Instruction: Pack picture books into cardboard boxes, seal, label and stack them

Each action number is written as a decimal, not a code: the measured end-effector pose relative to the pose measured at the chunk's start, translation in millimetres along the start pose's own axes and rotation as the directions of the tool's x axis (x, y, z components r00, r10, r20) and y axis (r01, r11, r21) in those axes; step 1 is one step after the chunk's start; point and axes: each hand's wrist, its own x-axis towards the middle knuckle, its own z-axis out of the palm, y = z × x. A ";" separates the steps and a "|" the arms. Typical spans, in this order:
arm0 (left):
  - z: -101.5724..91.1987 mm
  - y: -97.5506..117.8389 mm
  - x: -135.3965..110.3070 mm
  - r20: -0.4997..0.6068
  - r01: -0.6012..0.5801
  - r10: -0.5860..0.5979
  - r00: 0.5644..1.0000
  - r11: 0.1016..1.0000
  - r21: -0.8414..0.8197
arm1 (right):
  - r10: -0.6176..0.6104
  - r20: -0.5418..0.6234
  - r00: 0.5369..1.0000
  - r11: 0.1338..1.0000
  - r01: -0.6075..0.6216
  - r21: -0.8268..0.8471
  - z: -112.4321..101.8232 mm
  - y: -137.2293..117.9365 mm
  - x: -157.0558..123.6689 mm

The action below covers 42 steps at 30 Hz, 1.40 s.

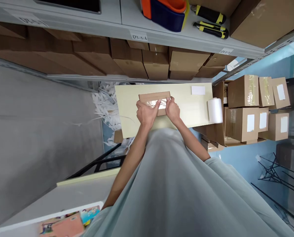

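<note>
A small brown cardboard box (pixel 154 96) lies on the pale yellow tabletop (pixel 127 108). A shiny strip of clear packing tape (pixel 163 103) runs along its upper face, creased in places. My left hand (pixel 147 113) grips the box's left side, its thumb pressed on the tape and its other fingers partly hidden. At the right end, my right hand (pixel 173 110) pinches the box edge by the end of the tape. Further right on the tabletop are a white paper slip (pixel 198 90) and a roll of white labels (pixel 215 110).
Above the table, a grey shelf (pixel 107 19) carries a blue and orange tape dispenser (pixel 165 14) and yellow-black utility knives (pixel 211 29). Folded cartons (pixel 129 59) fill the level below. Taped boxes (pixel 243 92) are stacked at right; paper shreds (pixel 107 102) lie left.
</note>
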 end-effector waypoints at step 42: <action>39.3 -63.5 -20.6 0.400 0.248 -0.150 0.904 0.947 -0.205 | -0.285 0.258 0.923 0.957 0.259 0.131 5.6 150.4 -10.7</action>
